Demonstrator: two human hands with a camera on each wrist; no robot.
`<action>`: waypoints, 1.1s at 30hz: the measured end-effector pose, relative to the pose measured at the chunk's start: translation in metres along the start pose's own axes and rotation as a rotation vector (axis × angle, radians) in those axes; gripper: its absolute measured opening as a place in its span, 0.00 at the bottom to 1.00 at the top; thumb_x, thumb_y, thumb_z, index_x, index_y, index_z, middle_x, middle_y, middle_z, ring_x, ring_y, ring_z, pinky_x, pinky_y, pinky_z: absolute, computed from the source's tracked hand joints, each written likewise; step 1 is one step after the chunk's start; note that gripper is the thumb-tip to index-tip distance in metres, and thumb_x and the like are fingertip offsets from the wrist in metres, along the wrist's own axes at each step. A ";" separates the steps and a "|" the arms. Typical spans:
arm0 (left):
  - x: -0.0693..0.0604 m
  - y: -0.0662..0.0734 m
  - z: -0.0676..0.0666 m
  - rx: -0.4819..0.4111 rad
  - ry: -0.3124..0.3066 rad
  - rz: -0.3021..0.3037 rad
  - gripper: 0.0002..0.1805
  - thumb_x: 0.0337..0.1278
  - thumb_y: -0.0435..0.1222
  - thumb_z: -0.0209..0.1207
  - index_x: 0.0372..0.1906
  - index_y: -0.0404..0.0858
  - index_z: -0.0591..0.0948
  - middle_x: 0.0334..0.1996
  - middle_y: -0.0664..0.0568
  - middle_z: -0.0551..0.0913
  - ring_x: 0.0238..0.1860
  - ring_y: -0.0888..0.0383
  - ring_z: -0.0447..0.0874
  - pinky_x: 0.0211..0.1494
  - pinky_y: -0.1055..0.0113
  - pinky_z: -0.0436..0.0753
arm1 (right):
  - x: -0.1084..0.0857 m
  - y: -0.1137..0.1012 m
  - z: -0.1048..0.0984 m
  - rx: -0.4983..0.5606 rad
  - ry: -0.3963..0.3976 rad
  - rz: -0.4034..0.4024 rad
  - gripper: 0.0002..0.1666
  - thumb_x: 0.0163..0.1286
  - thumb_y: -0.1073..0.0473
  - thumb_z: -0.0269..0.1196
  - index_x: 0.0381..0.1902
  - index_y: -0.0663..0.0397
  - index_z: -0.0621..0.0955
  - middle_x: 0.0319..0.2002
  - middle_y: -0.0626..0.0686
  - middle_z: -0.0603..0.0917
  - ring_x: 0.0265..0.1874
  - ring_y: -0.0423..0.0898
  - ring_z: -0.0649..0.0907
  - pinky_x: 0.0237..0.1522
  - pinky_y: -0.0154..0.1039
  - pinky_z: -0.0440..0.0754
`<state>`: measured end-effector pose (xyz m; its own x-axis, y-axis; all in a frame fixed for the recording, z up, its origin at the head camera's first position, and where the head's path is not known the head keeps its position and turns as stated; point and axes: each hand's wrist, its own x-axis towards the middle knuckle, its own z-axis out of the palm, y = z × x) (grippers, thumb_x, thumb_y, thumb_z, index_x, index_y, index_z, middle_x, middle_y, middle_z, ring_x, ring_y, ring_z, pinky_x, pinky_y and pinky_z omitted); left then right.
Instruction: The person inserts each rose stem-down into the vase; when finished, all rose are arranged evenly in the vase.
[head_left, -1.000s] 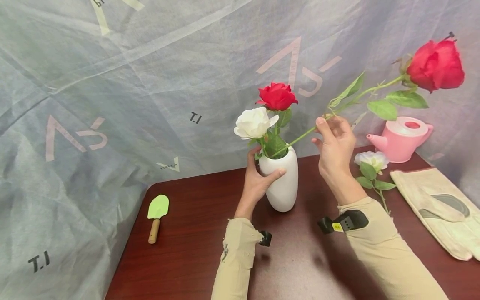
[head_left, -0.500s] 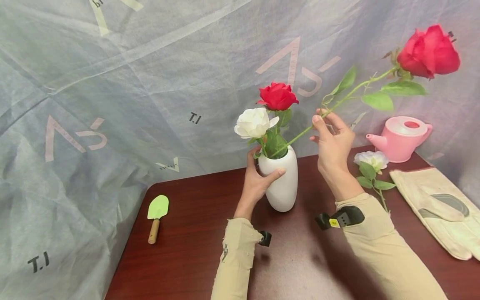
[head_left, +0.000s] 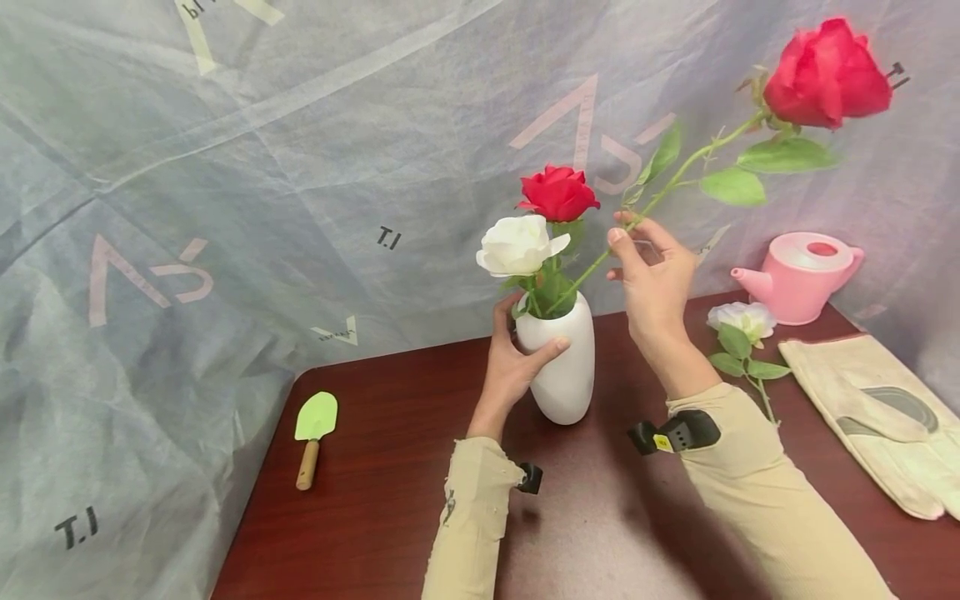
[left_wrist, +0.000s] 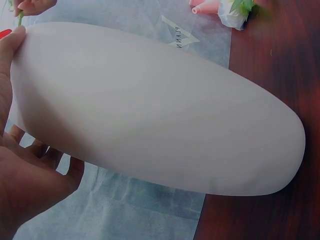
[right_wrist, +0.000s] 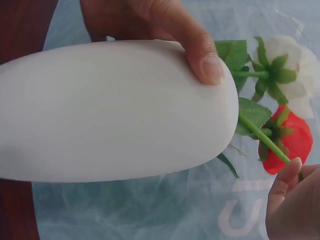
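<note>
A white vase stands on the dark table, and my left hand grips its upper part with the thumb across the front. In its mouth are a white rose and a red rose. My right hand pinches the green stem of a second, larger red rose. That stem slants down to the left, and its lower end goes into the vase mouth, as the right wrist view also shows near the vase. The stem's tip inside the vase is hidden.
To the right lie a pale rose and a pair of cream work gloves. Behind them stands a pink watering can. A green trowel with a wooden handle lies at the left. Grey cloth hangs behind the table.
My right hand has moved left and slightly up, tilting the large red rose more upright toward the vase. The white rose has shifted slightly right; my left hand keeps its grip on the vase.
</note>
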<state>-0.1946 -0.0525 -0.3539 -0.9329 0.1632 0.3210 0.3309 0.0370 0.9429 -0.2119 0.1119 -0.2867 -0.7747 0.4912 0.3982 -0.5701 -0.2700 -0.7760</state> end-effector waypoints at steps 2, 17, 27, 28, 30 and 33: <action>0.000 -0.001 0.000 -0.003 -0.003 0.008 0.42 0.44 0.31 0.68 0.66 0.40 0.59 0.55 0.48 0.69 0.51 0.53 0.74 0.48 0.58 0.76 | -0.002 0.000 0.003 -0.054 -0.030 -0.044 0.10 0.58 0.71 0.65 0.39 0.64 0.84 0.36 0.53 0.83 0.25 0.42 0.77 0.18 0.29 0.75; 0.001 -0.002 0.000 -0.006 -0.012 0.031 0.42 0.45 0.31 0.68 0.65 0.38 0.58 0.56 0.48 0.68 0.51 0.55 0.72 0.48 0.59 0.76 | -0.028 0.022 0.004 -0.661 -0.323 -0.091 0.13 0.60 0.59 0.66 0.37 0.62 0.76 0.32 0.54 0.80 0.30 0.43 0.76 0.31 0.35 0.71; 0.001 -0.004 -0.002 0.005 -0.029 0.008 0.42 0.48 0.33 0.67 0.67 0.39 0.57 0.55 0.48 0.69 0.50 0.54 0.73 0.47 0.61 0.76 | -0.024 0.011 -0.002 -0.773 -0.585 0.030 0.10 0.60 0.55 0.66 0.31 0.56 0.79 0.30 0.52 0.82 0.27 0.48 0.73 0.28 0.40 0.70; 0.001 -0.005 -0.002 0.001 -0.037 0.004 0.42 0.48 0.33 0.67 0.67 0.39 0.57 0.55 0.48 0.68 0.51 0.53 0.73 0.47 0.60 0.76 | -0.022 0.010 -0.004 -0.769 -0.608 0.053 0.11 0.59 0.54 0.66 0.32 0.56 0.79 0.32 0.52 0.82 0.28 0.48 0.74 0.29 0.40 0.71; 0.001 -0.005 -0.002 -0.008 -0.046 -0.014 0.42 0.49 0.34 0.67 0.67 0.41 0.56 0.56 0.49 0.67 0.51 0.54 0.73 0.48 0.60 0.76 | -0.021 0.007 -0.009 -0.744 -0.631 0.088 0.13 0.59 0.52 0.67 0.36 0.55 0.80 0.35 0.50 0.81 0.32 0.47 0.75 0.32 0.41 0.72; 0.002 -0.004 -0.002 0.020 -0.031 -0.027 0.42 0.47 0.35 0.68 0.66 0.43 0.57 0.58 0.51 0.66 0.52 0.56 0.73 0.49 0.60 0.76 | -0.022 0.003 -0.013 -0.689 -0.617 0.082 0.13 0.60 0.52 0.67 0.39 0.53 0.80 0.36 0.50 0.80 0.33 0.47 0.76 0.34 0.42 0.73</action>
<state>-0.1978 -0.0545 -0.3568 -0.9369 0.1919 0.2923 0.3087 0.0618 0.9491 -0.1933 0.1111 -0.3036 -0.9267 -0.0883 0.3653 -0.3714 0.3644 -0.8540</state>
